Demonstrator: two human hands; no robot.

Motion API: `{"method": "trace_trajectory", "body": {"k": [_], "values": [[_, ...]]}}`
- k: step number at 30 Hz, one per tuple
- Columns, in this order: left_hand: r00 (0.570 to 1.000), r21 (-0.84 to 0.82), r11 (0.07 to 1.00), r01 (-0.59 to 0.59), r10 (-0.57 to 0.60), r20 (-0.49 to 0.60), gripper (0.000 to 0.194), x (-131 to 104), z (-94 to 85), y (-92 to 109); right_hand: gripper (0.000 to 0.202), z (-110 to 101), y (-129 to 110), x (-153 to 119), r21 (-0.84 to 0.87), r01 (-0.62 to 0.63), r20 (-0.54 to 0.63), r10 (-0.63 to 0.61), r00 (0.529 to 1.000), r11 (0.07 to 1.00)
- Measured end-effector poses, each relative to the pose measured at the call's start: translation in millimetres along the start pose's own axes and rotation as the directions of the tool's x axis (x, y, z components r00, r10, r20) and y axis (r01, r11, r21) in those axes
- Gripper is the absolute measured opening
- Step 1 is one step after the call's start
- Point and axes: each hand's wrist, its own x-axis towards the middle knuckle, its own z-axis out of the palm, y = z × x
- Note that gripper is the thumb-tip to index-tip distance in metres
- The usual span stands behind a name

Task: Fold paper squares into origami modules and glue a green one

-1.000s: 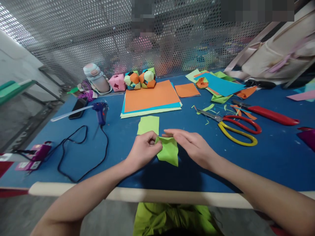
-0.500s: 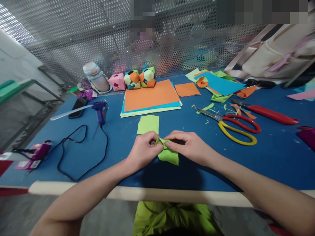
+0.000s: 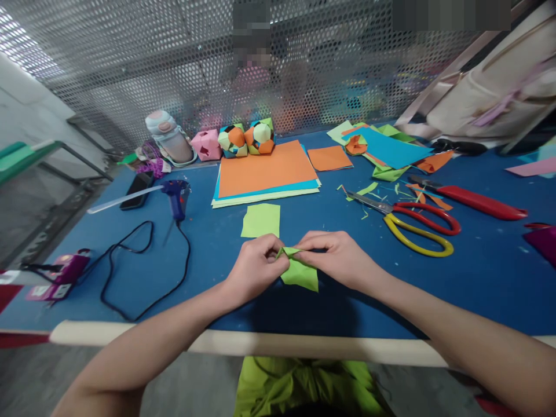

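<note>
Between my hands is a small sheet of green paper, partly folded along its upper edge. My left hand pinches its left end between thumb and fingers. The thumb and fingertips of my right hand pinch the folded edge on the right. The paper's lower part hangs unfolded toward me, just above the blue table. Beyond my left hand lies a flat light-green paper square. Behind that is a stack of large sheets with an orange sheet on top.
Scissors and a red-handled cutter lie to the right among paper scraps. A blue glue gun and its black cord are on the left. Folded paper balls and a bottle stand along the mesh panel.
My right fingers have slid slightly right along the fold, away from my left hand. The upper edge of the green paper now looks flatter and more stretched out.
</note>
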Motion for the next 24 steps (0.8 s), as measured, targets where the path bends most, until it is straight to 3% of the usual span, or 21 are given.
{"method": "trace_trajectory", "body": {"k": [24], "values": [[0.996, -0.04, 0.999, -0.013, 0.016, 0.084, 0.011, 0.9, -1.6, 0.9, 0.011, 1.6, 10.5, 2.7, 0.043, -0.1, -0.044, 0.101, 0.994, 0.994]]}}
